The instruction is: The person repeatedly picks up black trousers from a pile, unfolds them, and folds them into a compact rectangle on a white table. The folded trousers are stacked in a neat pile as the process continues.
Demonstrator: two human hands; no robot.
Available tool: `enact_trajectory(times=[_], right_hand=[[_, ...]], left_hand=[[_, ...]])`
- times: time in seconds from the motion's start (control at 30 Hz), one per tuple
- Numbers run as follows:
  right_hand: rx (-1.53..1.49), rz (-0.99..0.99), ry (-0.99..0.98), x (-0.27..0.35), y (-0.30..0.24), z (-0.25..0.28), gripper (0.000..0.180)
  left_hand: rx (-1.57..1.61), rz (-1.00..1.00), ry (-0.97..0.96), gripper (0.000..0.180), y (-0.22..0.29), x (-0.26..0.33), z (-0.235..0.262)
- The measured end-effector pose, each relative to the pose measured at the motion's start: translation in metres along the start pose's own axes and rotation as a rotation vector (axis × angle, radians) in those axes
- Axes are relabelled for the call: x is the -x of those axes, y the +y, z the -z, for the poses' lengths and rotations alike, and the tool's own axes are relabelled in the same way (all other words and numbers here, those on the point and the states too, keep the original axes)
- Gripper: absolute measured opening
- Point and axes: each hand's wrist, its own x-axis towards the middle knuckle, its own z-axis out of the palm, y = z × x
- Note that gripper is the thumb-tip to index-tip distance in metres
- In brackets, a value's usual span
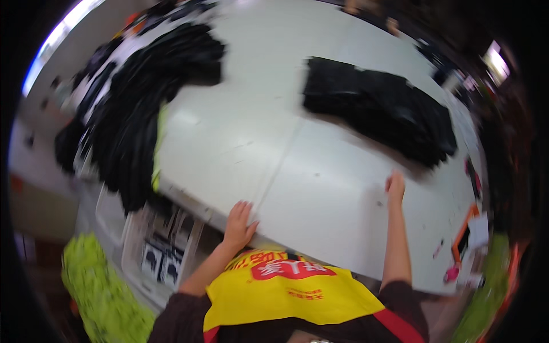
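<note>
While the left hand [239, 224] lies flat with fingers spread on the white tabletop [320, 194] edge, the right hand [395, 187] rests open nearest the black folded garments [380, 108], apart from them; they look soft, light, best gripped by a folded edge.

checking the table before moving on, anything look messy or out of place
The loose black clothing heap at the far left spills over the white table edge, unlike the neat black stack. Both hands, left and right, lie flat, empty.

Bright, even light glares off the white table [320, 188]; motion blur throughout (worst toward the dark, curved rim).
</note>
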Motion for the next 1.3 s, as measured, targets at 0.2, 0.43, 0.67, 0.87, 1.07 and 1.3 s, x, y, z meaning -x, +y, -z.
enact_trajectory(times=[0.2, 0.43, 0.67, 0.87, 1.07, 1.3], right_hand=[[0.416, 0.361, -0.900, 0.253, -0.002, -0.139, 0.018], [0.489, 0.715, -0.765, 0.292, -0.028, -0.255, 0.016], [0.886, 0.934, -0.602, 0.265, -0.056, -0.423, 0.056], [0.998, 0.868, -0.610, 0.264, -0.075, -0.442, 0.064], [0.984, 0.882, -0.582, 0.262, -0.077, -0.445, 0.062], [0.958, 0.866, -0.564, 0.263, -0.082, -0.444, 0.061]], left_hand=[[-0.155, -0.001, 0.178, 0.050, -0.100, -0.022, 0.044], [-0.463, 0.191, 0.626, 0.030, -0.305, -0.069, 0.213], [-0.593, 0.428, 0.643, 0.034, -0.468, -0.122, 0.309], [-0.711, 0.439, 0.632, 0.050, -0.553, -0.223, 0.355], [-0.817, 0.746, 0.101, 0.056, -0.557, -0.281, 0.383], [-0.528, 0.108, 0.026, 0.010, -0.422, -0.220, 0.302]])
